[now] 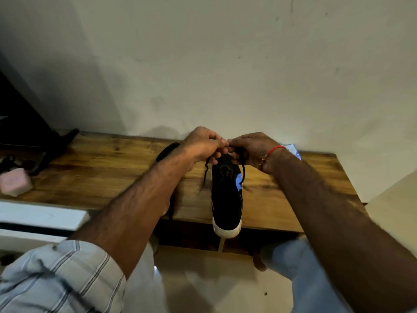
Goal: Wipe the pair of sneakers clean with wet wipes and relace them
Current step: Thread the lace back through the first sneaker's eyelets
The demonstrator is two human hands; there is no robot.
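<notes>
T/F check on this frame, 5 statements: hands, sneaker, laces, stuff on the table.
1. Both hands work at the far end of the black sneaker. True: the left hand and right hand meet there.
2. The sneaker lies wholly on the wooden table. False: its white sole end overhangs the near edge.
3. Black lace ends hang down on both sides of the shoe. True.
4. A red thread is on the left wrist. False: the red thread is on the right wrist.
5. A pink block sits at the table's right end. False: the pink block is at the left end.
</notes>
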